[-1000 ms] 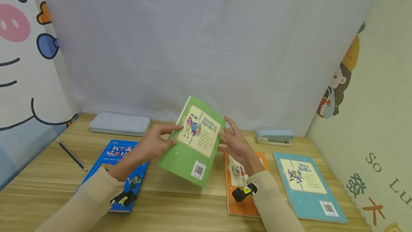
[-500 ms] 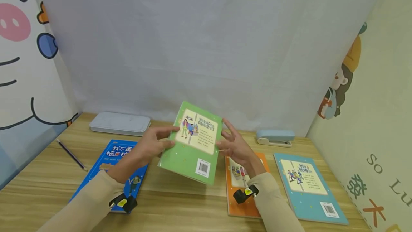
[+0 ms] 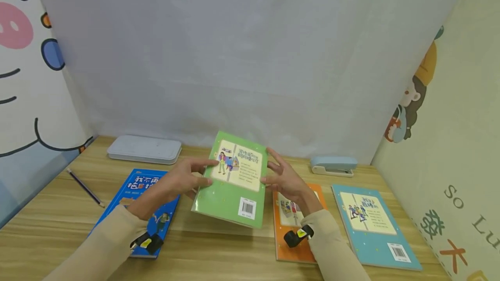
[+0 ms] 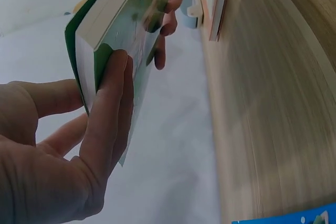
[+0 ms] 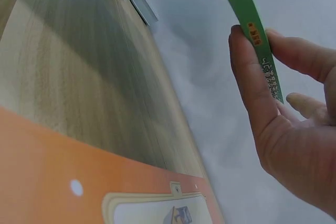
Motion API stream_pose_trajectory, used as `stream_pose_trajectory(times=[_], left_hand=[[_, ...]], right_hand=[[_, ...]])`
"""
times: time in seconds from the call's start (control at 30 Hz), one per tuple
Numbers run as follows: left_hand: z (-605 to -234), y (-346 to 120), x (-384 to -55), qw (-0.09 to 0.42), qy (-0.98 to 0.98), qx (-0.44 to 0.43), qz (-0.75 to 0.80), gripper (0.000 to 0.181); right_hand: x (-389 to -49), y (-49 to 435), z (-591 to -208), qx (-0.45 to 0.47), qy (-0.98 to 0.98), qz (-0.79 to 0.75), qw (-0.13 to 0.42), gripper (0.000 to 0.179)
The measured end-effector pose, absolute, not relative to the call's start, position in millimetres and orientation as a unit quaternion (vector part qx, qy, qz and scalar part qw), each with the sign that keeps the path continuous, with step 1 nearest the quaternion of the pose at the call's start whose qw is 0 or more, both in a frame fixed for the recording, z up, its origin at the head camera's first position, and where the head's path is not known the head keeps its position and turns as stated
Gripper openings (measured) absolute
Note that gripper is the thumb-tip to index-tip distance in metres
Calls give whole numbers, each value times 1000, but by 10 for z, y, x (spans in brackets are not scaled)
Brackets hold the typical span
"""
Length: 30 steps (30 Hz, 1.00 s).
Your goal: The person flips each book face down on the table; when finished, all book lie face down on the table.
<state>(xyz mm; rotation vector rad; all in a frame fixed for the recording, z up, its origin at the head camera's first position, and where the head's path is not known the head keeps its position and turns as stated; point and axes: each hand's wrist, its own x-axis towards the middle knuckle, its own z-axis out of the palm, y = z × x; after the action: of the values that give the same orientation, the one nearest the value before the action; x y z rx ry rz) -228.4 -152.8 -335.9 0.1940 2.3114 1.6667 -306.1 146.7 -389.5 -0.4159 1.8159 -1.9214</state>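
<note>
Wood-grain tabletop [image 3: 218, 261] spreads before you, backed by pale cloth [image 3: 250, 64]. Above it, between the blue book [image 3: 133, 192] and orange book [image 3: 291, 253], you hold the green paperback book [image 3: 230, 198] tilted, barcode side facing you; your left hand [image 3: 180, 181] pinches its page edge, your right hand [image 3: 287, 181] its spine side.

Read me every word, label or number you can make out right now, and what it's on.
"我不再" – blue book; the line below starts "拖", rest partly covered.
"So" – right panel.
"Lu" – same panel, cut by the picture edge.
"發" – same panel.
"大" – same panel.
Too small or blurred: print and barcode labels on the green book and teal book.
Orange book: nothing readable.
</note>
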Motion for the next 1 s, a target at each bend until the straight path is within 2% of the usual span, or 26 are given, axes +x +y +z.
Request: stream_pose_trajectory(times=[0.33,0.6,1.0], left_hand=[[-3529,-1561,-2284,172,835,46,521,58],[-3733,-1578,-2224,201,844,35,496,61],[-3914,-1493,-2123,202,873,18,443,61]], right_hand=[[-3033,1432,-3940,-140,705,-653,239,106],[-3014,1363,-4019,-150,738,-602,263,95],[-2963,1295,-4141,-130,760,-572,280,87]])
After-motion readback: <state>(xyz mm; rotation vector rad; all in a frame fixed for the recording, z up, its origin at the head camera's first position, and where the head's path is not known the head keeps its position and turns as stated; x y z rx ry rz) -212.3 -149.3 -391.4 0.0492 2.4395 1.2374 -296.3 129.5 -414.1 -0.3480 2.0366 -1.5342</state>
